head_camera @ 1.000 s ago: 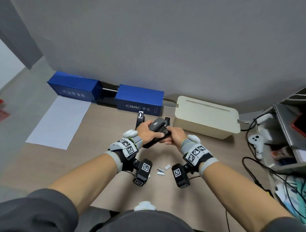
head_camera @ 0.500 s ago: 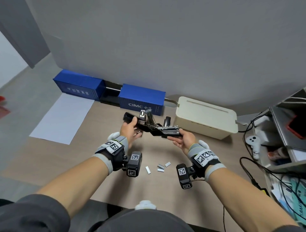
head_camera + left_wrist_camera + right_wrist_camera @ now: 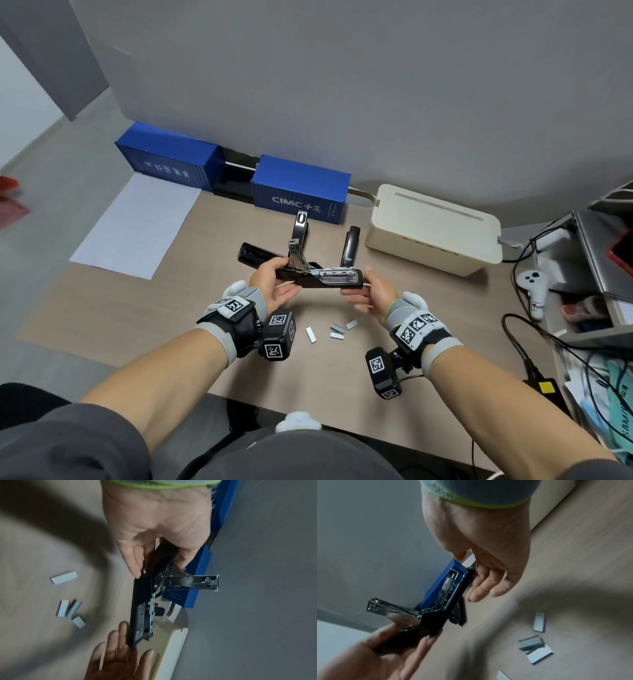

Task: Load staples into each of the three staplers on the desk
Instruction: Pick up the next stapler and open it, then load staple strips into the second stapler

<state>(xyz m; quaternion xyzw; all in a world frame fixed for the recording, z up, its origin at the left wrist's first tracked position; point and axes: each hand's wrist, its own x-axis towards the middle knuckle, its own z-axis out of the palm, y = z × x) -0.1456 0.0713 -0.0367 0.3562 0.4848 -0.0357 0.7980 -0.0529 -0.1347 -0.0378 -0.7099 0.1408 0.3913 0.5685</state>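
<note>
A black stapler point(image 3: 310, 275) is held above the desk, folded open, with its lid point(image 3: 255, 255) pointing left and its metal magazine point(image 3: 337, 273) facing up. A chrome pusher arm point(image 3: 193, 582) sticks up from the hinge. My left hand point(image 3: 286, 277) pinches the hinge end between thumb and fingers. My right hand point(image 3: 359, 286) rests straight fingers point(image 3: 121, 632) under the base tip, thumb alongside. Two more staplers, one with a chrome top point(image 3: 301, 222) and one black point(image 3: 351, 246), stand behind. Several staple strips point(image 3: 334, 330) lie on the desk below.
Two blue container-shaped boxes point(image 3: 298, 192) line the wall at the back. A cream box point(image 3: 435, 229) stands to their right and a white sheet point(image 3: 137, 222) lies at the left. A white controller point(image 3: 534, 291), cables and a cluttered shelf crowd the right edge.
The stapler went from closed in both hands to folded open. My left hand swung the lid out leftward, and my right hand loosened from a grip to straight fingers under the base.
</note>
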